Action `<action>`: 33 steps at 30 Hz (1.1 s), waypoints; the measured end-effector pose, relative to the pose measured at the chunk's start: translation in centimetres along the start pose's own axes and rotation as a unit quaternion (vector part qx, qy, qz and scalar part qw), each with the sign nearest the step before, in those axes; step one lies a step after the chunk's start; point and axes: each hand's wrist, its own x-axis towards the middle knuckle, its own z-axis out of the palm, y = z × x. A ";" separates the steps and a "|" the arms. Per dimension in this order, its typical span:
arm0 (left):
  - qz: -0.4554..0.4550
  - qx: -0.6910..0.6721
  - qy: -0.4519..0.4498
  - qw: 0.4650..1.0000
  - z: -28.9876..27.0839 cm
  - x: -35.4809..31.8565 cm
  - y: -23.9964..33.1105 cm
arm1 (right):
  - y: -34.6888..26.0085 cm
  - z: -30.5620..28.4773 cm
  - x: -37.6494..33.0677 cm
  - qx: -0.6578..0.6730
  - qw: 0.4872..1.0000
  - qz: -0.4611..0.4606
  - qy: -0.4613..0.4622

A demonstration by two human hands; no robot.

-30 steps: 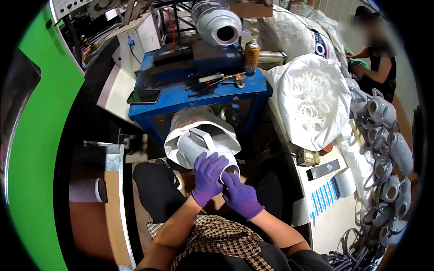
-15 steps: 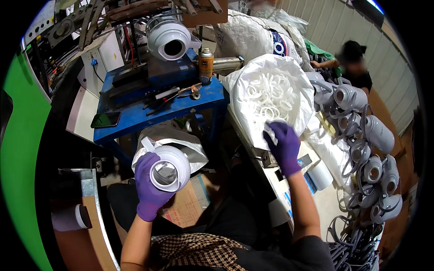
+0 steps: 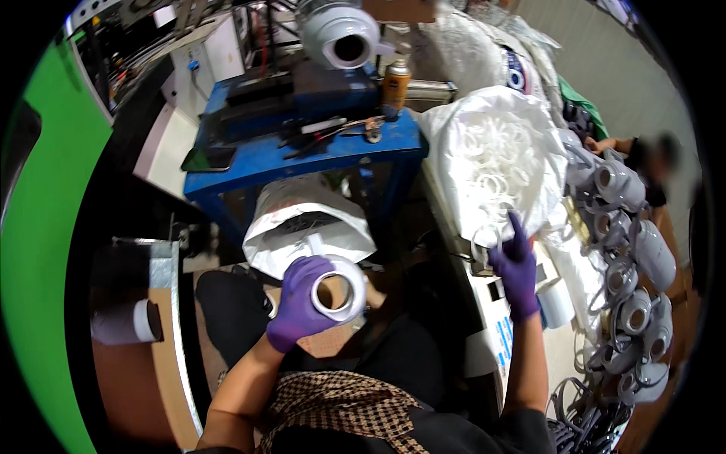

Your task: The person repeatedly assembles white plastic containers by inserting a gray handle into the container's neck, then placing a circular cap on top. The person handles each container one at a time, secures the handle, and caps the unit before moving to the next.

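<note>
My left hand [image 3: 301,303] in a purple glove grips a light grey plastic jug body [image 3: 354,291], its round open mouth turned up toward me. The jug's short handle piece sticks up beyond my fingers. In my purple-gloved right hand [image 3: 517,274], a thin white plastic ring [image 3: 476,244] is pinched at the thumb side, while one finger points up. This hand is just in front of a white bag [image 3: 446,144] full of similar white rings [image 3: 499,155].
A blue bench [image 3: 302,168] bears a phone [image 3: 208,160], hand tools, a spray can [image 3: 395,83] and another jug [image 3: 340,38]. Below it lies an open white sack [image 3: 265,246]. Several grey jugs [image 3: 652,253] crowd the right side, where a co-worker's arm [image 3: 614,144] reaches in.
My right hand has drawn back from the bag of rings with a ring at its fingers. The jug in my left hand has shifted right and tilted. The whole view has shifted.
</note>
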 end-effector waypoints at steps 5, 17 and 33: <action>0.015 0.009 0.013 1.000 0.3 -0.6 0.1 | 3.7 5.0 -13.1 0.190 0.945 0.213 -0.161; 0.016 -0.009 0.006 1.000 0.4 -0.5 -0.1 | 6.9 5.8 -15.0 -0.161 0.959 0.162 -0.167; 0.003 -0.047 -0.050 0.998 2.0 0.0 -0.5 | -6.9 15.0 -9.8 0.045 0.957 -0.196 -0.211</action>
